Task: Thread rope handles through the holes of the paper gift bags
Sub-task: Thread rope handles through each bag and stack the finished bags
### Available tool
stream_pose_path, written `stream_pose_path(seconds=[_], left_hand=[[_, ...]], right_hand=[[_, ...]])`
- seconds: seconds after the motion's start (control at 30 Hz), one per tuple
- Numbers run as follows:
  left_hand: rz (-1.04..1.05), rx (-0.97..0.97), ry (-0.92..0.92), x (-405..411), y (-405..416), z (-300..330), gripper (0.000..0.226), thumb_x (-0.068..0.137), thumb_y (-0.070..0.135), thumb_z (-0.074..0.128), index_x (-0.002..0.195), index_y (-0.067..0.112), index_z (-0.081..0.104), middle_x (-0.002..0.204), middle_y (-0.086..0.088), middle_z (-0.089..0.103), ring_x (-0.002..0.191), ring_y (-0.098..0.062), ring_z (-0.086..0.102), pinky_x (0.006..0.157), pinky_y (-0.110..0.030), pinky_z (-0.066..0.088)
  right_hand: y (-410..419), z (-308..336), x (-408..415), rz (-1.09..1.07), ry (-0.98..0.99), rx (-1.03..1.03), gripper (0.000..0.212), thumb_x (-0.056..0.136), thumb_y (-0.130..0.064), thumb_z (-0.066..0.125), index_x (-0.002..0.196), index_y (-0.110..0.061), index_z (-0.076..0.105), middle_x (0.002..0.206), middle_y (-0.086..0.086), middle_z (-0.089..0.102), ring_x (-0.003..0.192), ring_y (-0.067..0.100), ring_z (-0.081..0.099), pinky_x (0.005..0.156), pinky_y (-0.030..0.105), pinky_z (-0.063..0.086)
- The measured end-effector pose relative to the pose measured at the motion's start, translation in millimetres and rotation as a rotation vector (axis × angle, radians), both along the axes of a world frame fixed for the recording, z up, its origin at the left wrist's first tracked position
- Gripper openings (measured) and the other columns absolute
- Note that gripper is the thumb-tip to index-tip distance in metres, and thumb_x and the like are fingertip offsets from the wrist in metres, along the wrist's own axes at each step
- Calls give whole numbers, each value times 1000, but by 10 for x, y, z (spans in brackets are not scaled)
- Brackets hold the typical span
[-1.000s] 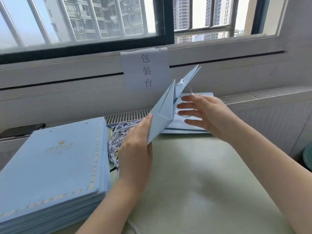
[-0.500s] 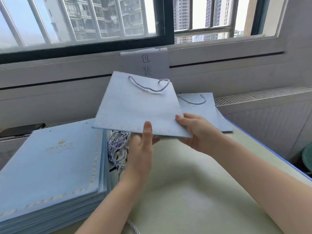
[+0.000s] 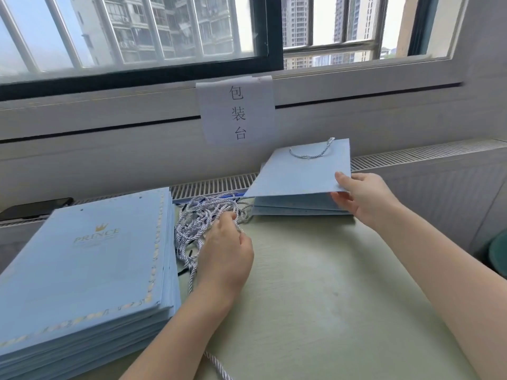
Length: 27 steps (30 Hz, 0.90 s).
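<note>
A stack of bags [image 3: 82, 264] is set left on the bench [image 3: 315, 297], ropes [image 3: 203, 223] beside it, finished bags [image 3: 299, 209] behind right.

Single view, head-worn, wide-angle. Looks forward and down across the table [image 3: 315, 311] toward the window [image 3: 137, 31] straight ahead. Close range: both forearms enter from the bottom edge, left hand [image 3: 225, 253] and right hand [image 3: 367, 198] at mid-frame. Straight lines bow near the edges. No second view to overlap

Bright daylight pours through the window [image 3: 137, 31], shadows stay soft, and wide-angle distortion bends the frame edges.
</note>
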<state>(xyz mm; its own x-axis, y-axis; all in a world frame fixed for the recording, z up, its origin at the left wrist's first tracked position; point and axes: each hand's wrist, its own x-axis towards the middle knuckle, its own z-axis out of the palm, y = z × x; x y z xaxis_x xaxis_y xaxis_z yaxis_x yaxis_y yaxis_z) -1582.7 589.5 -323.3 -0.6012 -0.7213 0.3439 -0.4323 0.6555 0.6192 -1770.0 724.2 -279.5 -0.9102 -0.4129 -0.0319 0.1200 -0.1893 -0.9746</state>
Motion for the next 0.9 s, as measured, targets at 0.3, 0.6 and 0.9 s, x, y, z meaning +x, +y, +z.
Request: stream_pose_path(seconds=[0.3,0.6,0.9], left_hand=[[102,-185,-241,81,30,140,33,95,20,42,127,11,38,123,-9,46,112,-26,44,87,-36,35],[141,-236,-578,118,-67,105,33,93,9,41,127,8,39,131,-16,44,124,-32,37,90,-40,38],[35,401,333,136,-92,302,33,81,-8,36,95,13,57,95,-3,63,86,-18,57,71,-28,46]], right_hand=[[-8,-24,5,-345,624,621,34,87,-8,47,121,-6,47,120,8,38,103,24,43,75,26,34],[-359,-102,908,562,1056,706,16,93,-21,51,98,-17,66,70,-10,57,59,5,50,54,17,40],[-312,-123,1446,1120,1149,617,12,90,-31,60,97,-30,69,71,-8,61,62,9,51,63,19,43]])
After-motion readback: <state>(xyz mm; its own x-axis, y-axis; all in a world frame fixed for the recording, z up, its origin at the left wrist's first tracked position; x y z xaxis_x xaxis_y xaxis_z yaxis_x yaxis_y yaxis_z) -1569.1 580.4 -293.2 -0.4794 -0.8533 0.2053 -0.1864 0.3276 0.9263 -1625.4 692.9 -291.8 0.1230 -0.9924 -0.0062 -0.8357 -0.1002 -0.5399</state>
